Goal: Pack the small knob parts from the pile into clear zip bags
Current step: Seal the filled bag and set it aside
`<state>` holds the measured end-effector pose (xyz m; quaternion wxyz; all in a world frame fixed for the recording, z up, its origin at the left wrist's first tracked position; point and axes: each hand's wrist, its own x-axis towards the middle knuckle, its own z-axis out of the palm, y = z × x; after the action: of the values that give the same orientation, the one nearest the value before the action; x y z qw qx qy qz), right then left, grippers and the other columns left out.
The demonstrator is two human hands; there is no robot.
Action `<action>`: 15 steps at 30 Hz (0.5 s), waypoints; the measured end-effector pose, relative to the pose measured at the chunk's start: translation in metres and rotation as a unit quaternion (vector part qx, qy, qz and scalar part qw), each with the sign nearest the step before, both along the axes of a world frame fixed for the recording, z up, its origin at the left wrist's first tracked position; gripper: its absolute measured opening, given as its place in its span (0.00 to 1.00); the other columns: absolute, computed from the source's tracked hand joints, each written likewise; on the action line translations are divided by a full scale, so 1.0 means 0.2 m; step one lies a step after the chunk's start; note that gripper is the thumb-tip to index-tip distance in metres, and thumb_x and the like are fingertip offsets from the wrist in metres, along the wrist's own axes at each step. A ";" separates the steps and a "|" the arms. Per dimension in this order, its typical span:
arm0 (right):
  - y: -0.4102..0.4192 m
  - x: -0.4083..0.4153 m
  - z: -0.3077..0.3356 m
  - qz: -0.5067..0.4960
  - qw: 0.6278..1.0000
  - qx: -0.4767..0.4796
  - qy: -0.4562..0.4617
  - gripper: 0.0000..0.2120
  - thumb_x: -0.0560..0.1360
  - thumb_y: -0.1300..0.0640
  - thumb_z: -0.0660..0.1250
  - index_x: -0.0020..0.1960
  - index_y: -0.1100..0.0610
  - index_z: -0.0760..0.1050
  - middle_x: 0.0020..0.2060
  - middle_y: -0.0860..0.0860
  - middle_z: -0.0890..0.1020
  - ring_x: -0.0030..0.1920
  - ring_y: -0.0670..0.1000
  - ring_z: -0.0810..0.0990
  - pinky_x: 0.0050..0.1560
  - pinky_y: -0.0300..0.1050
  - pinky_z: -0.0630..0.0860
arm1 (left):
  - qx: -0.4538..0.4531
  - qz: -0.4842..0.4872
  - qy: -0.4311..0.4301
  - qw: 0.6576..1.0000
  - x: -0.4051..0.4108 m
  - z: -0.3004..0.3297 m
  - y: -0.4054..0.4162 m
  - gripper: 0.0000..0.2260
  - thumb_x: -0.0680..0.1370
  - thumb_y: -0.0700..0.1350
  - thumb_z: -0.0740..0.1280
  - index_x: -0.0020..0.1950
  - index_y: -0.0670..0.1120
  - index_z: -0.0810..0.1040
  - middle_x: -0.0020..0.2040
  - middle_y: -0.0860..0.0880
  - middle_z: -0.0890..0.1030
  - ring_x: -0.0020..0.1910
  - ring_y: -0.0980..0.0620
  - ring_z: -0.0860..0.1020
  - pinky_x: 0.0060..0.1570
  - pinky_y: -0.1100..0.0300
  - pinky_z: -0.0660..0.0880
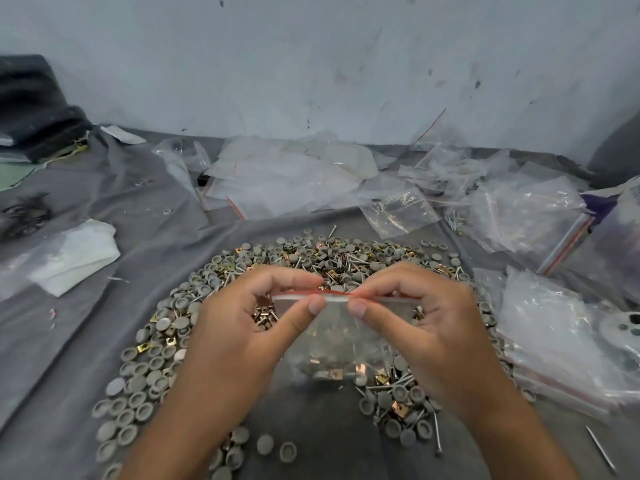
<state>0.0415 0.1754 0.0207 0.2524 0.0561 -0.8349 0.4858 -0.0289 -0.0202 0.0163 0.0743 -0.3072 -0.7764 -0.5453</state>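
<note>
Soft, even, rather cool daylight casts only faint shadows, glare glints on the clear bags (526,206), and wide-angle distortion bends and softens the edges.

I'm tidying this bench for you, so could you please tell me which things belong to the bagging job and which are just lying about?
Belong to the job:
- zip bag pinched at its seal by the left hand and right hand
- pile of knob parts
- empty zip bags

Just lying about:
- white cloth
- dark bundle
- loose nail
</note>
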 end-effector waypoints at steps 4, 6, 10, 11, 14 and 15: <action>-0.02 0.00 0.00 0.010 1.000 -0.008 0.005 0.06 0.74 0.49 0.74 0.47 0.50 0.85 0.41 0.44 0.84 0.44 0.50 0.84 0.41 0.44 0.80 | 0.003 -0.018 0.019 1.000 0.01 0.00 0.00 0.10 0.73 0.62 0.71 0.48 0.58 0.84 0.44 0.61 0.84 0.46 0.54 0.83 0.44 0.57 0.78; -0.02 0.01 0.00 0.016 1.000 -0.022 0.002 0.05 0.73 0.49 0.75 0.46 0.50 0.85 0.41 0.46 0.85 0.44 0.51 0.84 0.41 0.45 0.81 | 0.016 -0.018 0.037 0.999 0.02 -0.01 0.02 0.09 0.73 0.60 0.71 0.45 0.57 0.84 0.43 0.59 0.84 0.45 0.52 0.83 0.43 0.51 0.78; 0.00 0.01 0.03 0.028 0.999 -0.019 -0.027 0.01 0.74 0.53 0.76 0.46 0.49 0.86 0.41 0.43 0.85 0.45 0.50 0.84 0.43 0.39 0.78 | 0.054 -0.001 0.024 0.998 0.00 -0.05 0.01 0.10 0.69 0.62 0.73 0.43 0.58 0.84 0.42 0.56 0.85 0.43 0.55 0.83 0.44 0.62 0.78; 0.01 0.01 0.03 0.028 0.999 -0.013 -0.033 0.01 0.74 0.53 0.76 0.46 0.49 0.86 0.40 0.43 0.85 0.45 0.50 0.84 0.44 0.38 0.78 | 0.060 0.001 0.011 0.998 0.00 -0.06 0.02 0.11 0.67 0.63 0.73 0.43 0.59 0.85 0.42 0.56 0.86 0.42 0.57 0.84 0.43 0.65 0.78; 0.02 0.01 0.05 0.034 0.999 -0.011 -0.040 0.02 0.75 0.52 0.76 0.46 0.49 0.85 0.40 0.41 0.84 0.45 0.47 0.83 0.44 0.35 0.77 | 0.055 0.007 0.024 0.998 -0.01 -0.07 0.04 0.08 0.68 0.61 0.76 0.43 0.62 0.85 0.41 0.59 0.85 0.40 0.61 0.83 0.39 0.72 0.77; 0.02 0.01 0.05 0.035 0.998 -0.011 -0.042 0.02 0.75 0.52 0.76 0.47 0.49 0.85 0.40 0.41 0.84 0.45 0.46 0.83 0.43 0.35 0.77 | 0.051 0.015 0.035 0.998 -0.01 -0.08 0.05 0.07 0.68 0.59 0.77 0.44 0.64 0.84 0.41 0.61 0.85 0.39 0.63 0.83 0.38 0.74 0.76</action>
<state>0.0430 0.1790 0.0310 0.2005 0.0616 -0.8370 0.5054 -0.0307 -0.0106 0.0005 0.1246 -0.3103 -0.7492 -0.5718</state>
